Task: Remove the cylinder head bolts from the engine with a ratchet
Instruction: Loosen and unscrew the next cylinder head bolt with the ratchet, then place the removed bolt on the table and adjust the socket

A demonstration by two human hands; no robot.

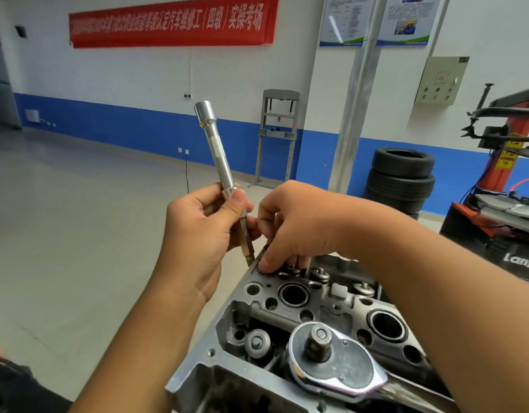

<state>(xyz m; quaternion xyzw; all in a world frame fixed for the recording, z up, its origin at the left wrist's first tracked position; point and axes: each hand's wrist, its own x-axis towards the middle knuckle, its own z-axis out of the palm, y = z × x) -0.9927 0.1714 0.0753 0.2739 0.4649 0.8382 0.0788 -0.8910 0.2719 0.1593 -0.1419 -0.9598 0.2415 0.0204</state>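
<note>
Head view, single frame; all places given from the cylinder head (287, 332).

- Cylinder head: low centre, top face bare, open bores and valve parts showing.
- Ratchet (331, 365): lying on the near end of the cylinder head, square drive up, nothing fitted, no hand on it.
- Extension bar (220, 156): above the far left corner of the cylinder head, long axis near upright, socket end up and tilted left, bit end down, its tip close over that corner.
- Left hand (203, 231): beyond the far left corner, thumb and fingers pinching the lower part of the extension bar.
- Right hand (299, 231): over the far end, fingers curled down at a bolt (293, 265); most of the bolt is hidden, so a hold cannot be confirmed.
- Judgement: the right hand is nearer the bolt; lifting it out likely follows its vertical axis.
- Tyres (401, 180): stacked well beyond, to the right.
</note>
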